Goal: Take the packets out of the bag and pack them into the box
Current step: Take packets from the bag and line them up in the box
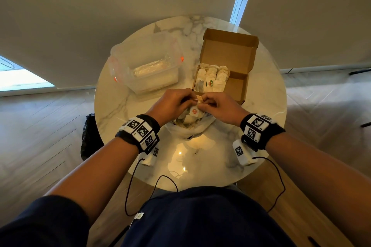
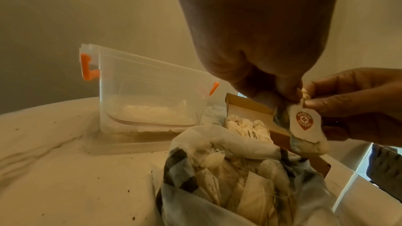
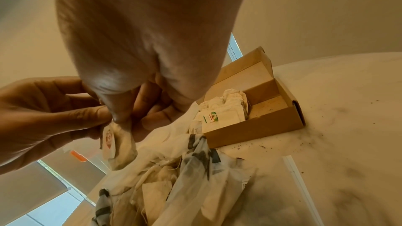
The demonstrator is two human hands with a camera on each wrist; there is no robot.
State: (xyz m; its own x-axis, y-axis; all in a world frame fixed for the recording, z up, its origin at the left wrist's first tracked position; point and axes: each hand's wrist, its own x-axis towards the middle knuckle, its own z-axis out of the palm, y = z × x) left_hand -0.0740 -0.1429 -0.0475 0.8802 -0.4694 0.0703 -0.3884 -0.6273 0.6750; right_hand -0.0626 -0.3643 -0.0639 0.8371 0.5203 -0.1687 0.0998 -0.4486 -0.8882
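Observation:
A white tea packet (image 1: 194, 111) with a red round logo on its tag hangs above the open mouth of the white plastic bag (image 1: 190, 128). Both hands pinch its top: my left hand (image 1: 191, 100) from the left, my right hand (image 1: 203, 100) from the right. In the left wrist view the tagged packet (image 2: 304, 125) dangles under the left fingertips (image 2: 289, 94), with the right hand (image 2: 348, 106) beside it. The bag (image 3: 195, 169) holds several more packets. The brown cardboard box (image 1: 239, 88) lies open just beyond, with rows of packets (image 1: 212, 76) filling its left part; its right part is bare.
A clear plastic tub (image 1: 148, 64) with orange clips stands at the table's back left. The box lid (image 1: 228, 50) stands up at the back. Dark crumbs dot the round marble table (image 1: 265, 106). A black bag (image 1: 88, 134) sits on the floor by the table's left edge.

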